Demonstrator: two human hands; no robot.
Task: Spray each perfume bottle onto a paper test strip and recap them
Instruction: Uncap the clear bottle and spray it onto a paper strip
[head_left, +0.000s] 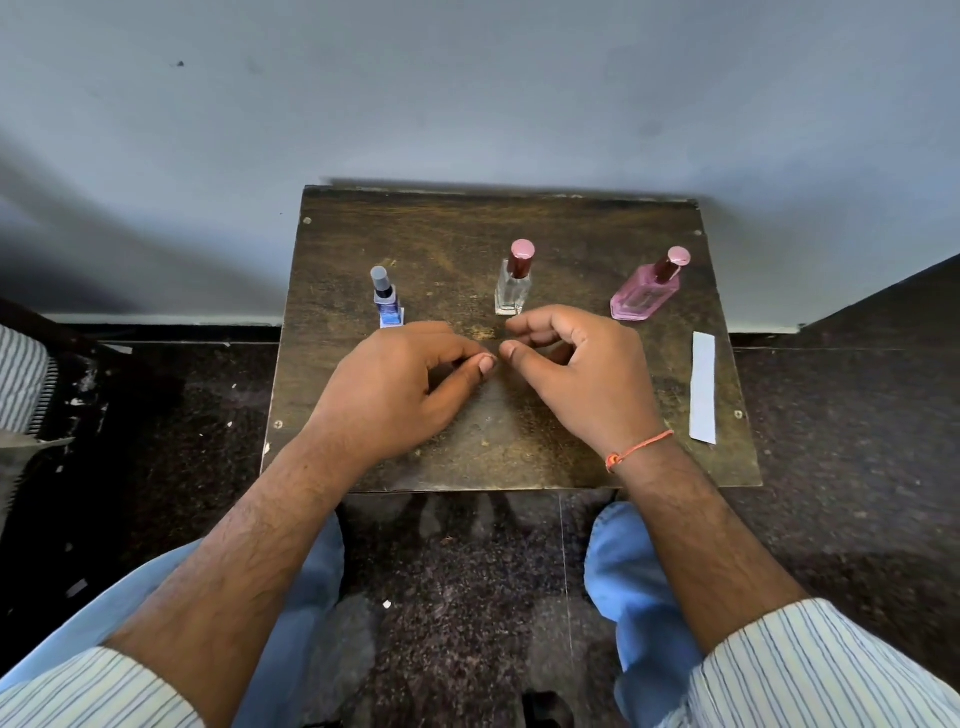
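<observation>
Three capped perfume bottles stand in a row on a small dark wooden table (571, 234): a blue bottle (388, 301) with a grey cap at the left, a clear bottle (513, 286) with a pink cap in the middle, and a pink bottle (647, 293) with a pink cap at the right. A white paper test strip (703, 387) lies flat near the table's right edge. My left hand (395, 389) and my right hand (576, 374) rest on the table's middle, in front of the bottles, fingers loosely curled, thumbs nearly touching. Neither hand holds anything.
A grey wall rises directly behind the table. Dark speckled floor surrounds it, with white scraps at the left. My knees in blue trousers (623, 571) sit under the table's near edge. Striped cloth (21, 379) shows at the far left.
</observation>
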